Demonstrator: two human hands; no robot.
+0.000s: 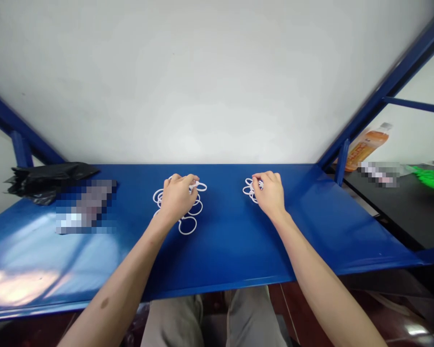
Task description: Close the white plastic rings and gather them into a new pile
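My left hand (179,193) is bent over a loose pile of thin white plastic rings (188,225) on the blue table. Its fingers are curled, with thumb and index finger closed at a ring near the pile's right side; the palm hides part of the pile. To the right, my right hand (270,193) pinches at a smaller, tighter cluster of white plastic rings (252,196). Several loops of that cluster stick out left of the thumb, and the hand covers the others.
A black plastic bag (54,178) and a blurred-out flat item (88,207) lie on the left of the blue table (224,260). Beyond the blue frame at right are an orange drink bottle (367,147), a black surface (394,207), and another person's hand by bright green pieces (428,177).
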